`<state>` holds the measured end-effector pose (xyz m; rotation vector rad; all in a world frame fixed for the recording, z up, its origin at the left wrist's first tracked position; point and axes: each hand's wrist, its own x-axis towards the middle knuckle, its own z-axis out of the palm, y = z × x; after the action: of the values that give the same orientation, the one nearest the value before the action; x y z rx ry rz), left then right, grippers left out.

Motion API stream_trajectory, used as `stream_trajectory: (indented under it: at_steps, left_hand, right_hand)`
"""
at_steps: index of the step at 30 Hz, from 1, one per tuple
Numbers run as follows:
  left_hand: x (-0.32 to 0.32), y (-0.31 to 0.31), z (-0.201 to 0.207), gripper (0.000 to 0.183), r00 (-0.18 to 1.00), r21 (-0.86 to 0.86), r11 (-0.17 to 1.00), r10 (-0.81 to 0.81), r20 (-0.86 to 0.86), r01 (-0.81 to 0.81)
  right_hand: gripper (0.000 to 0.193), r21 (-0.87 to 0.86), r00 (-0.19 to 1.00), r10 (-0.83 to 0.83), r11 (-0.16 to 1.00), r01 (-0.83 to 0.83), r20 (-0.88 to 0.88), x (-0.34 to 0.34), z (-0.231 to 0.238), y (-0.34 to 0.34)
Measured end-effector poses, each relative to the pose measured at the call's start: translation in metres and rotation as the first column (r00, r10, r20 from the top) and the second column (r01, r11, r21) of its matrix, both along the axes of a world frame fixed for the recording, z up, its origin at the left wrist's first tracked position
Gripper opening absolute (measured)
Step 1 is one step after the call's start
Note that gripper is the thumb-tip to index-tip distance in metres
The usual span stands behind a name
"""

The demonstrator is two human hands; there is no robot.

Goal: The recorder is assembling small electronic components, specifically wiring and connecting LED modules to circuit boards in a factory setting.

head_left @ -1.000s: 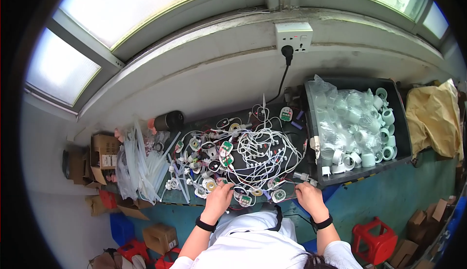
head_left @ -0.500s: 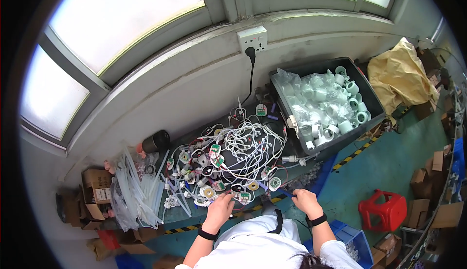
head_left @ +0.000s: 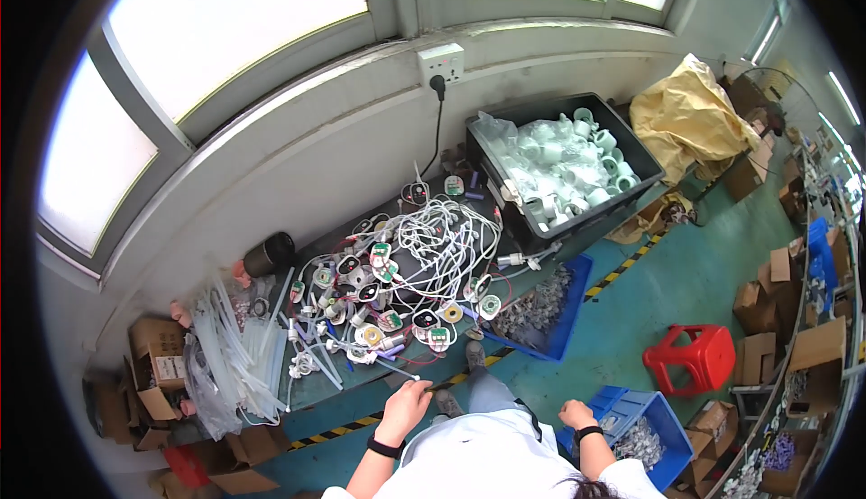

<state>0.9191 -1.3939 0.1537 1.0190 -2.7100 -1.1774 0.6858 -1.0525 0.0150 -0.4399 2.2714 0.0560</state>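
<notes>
On workbench (head_left: pixel 317 394), parts (head_left: pixel 439 339) lie unsorted around white cables (head_left: pixel 433 226); I cannot tell if left hand (head_left: pixel 405 407) or right hand (head_left: pixel 575 415) grasps anything.

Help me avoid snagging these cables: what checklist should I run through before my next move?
1. White cables untangled: not ok, looped over one another.
2. Left hand empty: cannot tell; a thin white lead ends close to it.
3. Right hand clear of the heap: ok, well apart.
4. Black plug in the wall socket: ok.
5. Red stool clear of the shoes: ok.
</notes>
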Motion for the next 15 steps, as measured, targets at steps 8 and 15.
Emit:
stream_trajectory:
  at_steps: [8, 15]
  left_hand:
    - [-0.086, 0.048, 0.023, 0.024, 0.935, -0.048, 0.936, -0.350, -0.051, 0.348]
    - [-0.199, 0.125, 0.017, 0.023, 0.789, -0.085, 0.794, -0.608, -0.088, 0.602]
  right_hand:
    - [0.027, 0.214, 0.868, -0.465, 0.878, 0.428, 0.172, 0.069, -0.067, 0.155]
    - [0.031, 0.167, 0.744, -0.658, 0.751, 0.639, 0.113, 0.087, -0.068, 0.221]
